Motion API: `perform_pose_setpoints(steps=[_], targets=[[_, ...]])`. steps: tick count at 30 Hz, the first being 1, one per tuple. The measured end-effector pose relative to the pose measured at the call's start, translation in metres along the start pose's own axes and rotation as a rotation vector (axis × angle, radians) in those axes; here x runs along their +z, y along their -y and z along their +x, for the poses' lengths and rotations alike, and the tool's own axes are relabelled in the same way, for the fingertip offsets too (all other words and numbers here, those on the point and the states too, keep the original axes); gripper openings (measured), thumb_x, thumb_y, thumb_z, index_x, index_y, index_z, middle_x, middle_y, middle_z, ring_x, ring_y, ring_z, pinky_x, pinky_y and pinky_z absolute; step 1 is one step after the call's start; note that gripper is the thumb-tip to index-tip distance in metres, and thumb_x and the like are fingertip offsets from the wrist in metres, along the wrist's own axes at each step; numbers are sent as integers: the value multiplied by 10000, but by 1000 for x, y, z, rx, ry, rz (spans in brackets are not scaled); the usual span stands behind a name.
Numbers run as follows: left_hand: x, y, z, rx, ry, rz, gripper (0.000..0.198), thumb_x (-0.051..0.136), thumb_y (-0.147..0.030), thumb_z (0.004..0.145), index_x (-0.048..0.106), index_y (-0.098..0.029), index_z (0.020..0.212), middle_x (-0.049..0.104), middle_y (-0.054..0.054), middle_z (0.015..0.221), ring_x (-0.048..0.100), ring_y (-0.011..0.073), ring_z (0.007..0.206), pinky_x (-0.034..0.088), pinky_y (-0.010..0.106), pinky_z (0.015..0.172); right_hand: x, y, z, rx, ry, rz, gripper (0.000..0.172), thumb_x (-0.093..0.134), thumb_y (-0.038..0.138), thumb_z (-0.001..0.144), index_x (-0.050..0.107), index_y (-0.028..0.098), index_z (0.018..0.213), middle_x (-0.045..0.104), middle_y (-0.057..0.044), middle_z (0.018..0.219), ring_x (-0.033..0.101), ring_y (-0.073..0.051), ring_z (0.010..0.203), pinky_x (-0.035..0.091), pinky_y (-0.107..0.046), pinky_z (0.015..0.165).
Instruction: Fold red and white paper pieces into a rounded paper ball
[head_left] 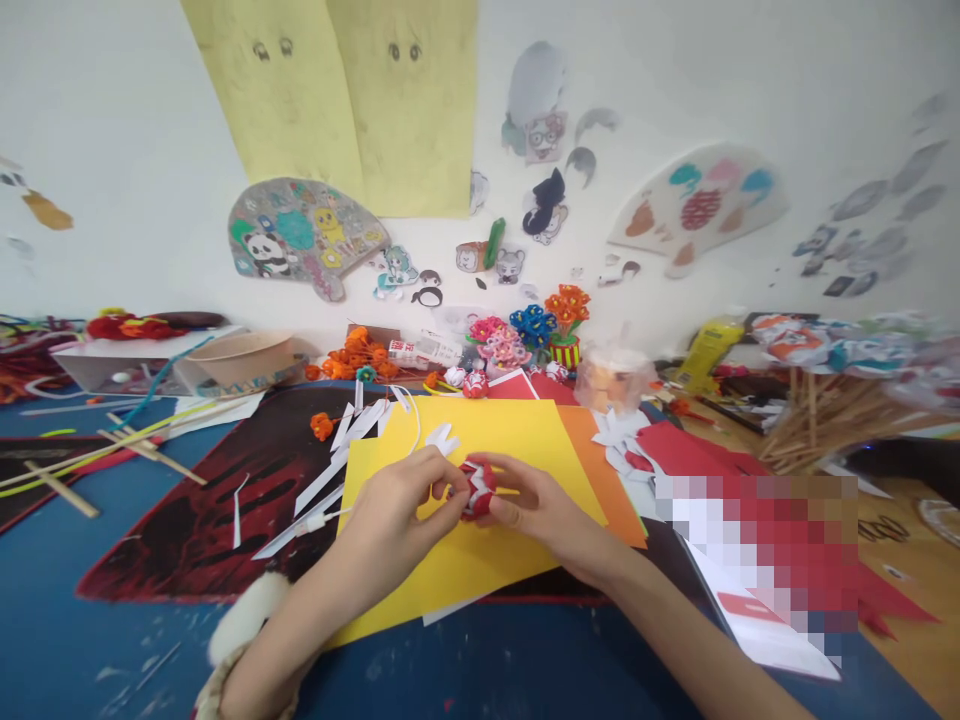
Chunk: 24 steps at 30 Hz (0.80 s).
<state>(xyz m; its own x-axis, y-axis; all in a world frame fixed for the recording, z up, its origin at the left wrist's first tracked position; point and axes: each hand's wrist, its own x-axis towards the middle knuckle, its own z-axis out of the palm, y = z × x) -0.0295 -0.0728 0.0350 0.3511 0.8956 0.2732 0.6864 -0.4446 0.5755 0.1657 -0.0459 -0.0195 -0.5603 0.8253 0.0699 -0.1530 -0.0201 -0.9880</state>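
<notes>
Both my hands meet over a yellow paper sheet (pixel 457 560) in the middle of the table. My left hand (pixel 401 505) and my right hand (pixel 529 500) pinch a small red and white woven paper ball (pixel 478 487) between their fingertips. An orange sheet (pixel 600 470) lies under the yellow one, poking out on the right. A folded white paper piece (pixel 442 437) rests on the yellow sheet just beyond my left fingers. Several white paper strips (pixel 337 460) lie scattered to the left of the sheet.
A dark red mat (pixel 225 500) covers the blue table (pixel 60 620). Wooden sticks (pixel 112 450) and a paper bowl (pixel 244 360) sit left. Paper flowers (pixel 536 335) and finished balls (pixel 474 382) stand at the back. Red paper (pixel 705 450) and bamboo sticks (pixel 825 415) lie right.
</notes>
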Motion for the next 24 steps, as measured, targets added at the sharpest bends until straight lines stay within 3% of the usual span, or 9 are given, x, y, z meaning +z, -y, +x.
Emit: perform_pose_setpoints(steps=[4,11,19,24], targets=[[-1,1,0,2,-10,-7,166,551,-267,878,673,-202,786,602,8,751,532,135,668,369,226,562,5,3,-1,-24,-10,73,544,747,479,785,568,231,1235,666,-76,1102,712,-203,841,544,-417,858],[-2,1,-2,31,-10,-13,128,581,-257,868,681,-214,802,611,6,773,557,140,706,390,229,589,4,2,-1,-42,-53,67,522,804,422,736,586,265,1184,632,-41,1098,707,-201,884,552,-398,870],[-6,1,-3,121,20,-17,130,556,-247,912,671,-225,856,641,4,832,578,136,747,421,241,655,2,0,0,-65,-91,83,430,744,491,784,603,242,1105,611,-58,1081,674,-192,914,565,-331,779],[-9,0,-2,95,-93,-51,96,584,-250,887,674,-227,862,634,4,808,545,128,690,409,232,602,2,0,1,-96,-148,76,465,813,451,714,562,271,1062,621,-39,1120,674,-210,938,551,-334,766]])
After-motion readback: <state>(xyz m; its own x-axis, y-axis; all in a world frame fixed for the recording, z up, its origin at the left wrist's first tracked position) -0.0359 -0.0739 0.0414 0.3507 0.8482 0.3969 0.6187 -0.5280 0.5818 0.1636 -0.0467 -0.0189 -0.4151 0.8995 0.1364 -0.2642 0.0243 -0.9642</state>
